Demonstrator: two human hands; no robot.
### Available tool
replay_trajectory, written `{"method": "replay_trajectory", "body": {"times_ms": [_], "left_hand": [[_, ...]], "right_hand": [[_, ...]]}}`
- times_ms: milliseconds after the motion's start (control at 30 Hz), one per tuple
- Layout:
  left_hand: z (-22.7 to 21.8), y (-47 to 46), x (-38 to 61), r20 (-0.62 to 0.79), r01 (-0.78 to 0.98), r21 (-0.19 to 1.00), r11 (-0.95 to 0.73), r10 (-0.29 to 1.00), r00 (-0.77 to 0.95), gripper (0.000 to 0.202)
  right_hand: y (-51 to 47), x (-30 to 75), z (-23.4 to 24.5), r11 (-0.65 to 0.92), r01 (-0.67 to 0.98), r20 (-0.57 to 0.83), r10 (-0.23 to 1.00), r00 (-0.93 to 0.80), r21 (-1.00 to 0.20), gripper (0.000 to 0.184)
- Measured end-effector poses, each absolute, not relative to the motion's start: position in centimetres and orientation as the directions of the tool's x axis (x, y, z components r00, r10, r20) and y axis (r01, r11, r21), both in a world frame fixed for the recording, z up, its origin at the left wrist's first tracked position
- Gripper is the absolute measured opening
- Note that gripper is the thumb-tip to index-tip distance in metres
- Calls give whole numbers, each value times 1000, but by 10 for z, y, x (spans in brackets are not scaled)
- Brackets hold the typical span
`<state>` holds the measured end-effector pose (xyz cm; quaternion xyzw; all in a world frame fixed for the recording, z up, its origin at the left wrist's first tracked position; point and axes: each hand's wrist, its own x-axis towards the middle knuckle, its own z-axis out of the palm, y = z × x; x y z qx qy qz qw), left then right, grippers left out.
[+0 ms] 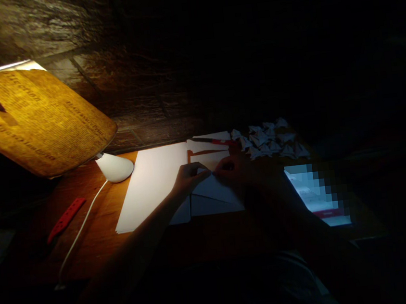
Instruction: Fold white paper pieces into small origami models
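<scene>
Over the white paper in the middle of the table, my left hand and my right hand meet at the fingertips. Both are closed in a pinch. Whatever lies between the fingertips is too small and dark to make out. Beneath them are white paper pieces, partly overlapping. Left of these lies a stack of white sheets, with my left forearm across its lower edge. Just beyond my hands, a slim tool with a red handle and a dark front part rests on the paper; its kind is unclear.
Several folded white paper shapes sit at the back right. A lit screen, partly pixelated, lies to the right. At left stands a lamp with a printed shade, its white cord running forward past a red perforated strip. Behind is a stone wall.
</scene>
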<state>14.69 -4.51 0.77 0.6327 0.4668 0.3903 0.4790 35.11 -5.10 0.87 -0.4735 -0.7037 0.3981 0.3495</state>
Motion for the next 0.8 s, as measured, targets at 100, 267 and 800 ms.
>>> {"method": "replay_trajectory", "body": {"times_ms": [100, 267, 800], "left_hand": [[9, -46, 147, 44, 238, 965, -113, 960, 276, 18], [10, -47, 148, 14, 188, 980, -67, 962, 272, 19], [12, -41, 142, -125, -113, 985, 128, 992, 33, 29]], "right_hand": [[-52, 348, 7, 241, 407, 124, 948, -294, -881, 12], [-52, 344, 6, 224, 386, 107, 948, -301, -895, 11], [-48, 376, 24, 143, 417, 71, 980, -184, -898, 17]]}}
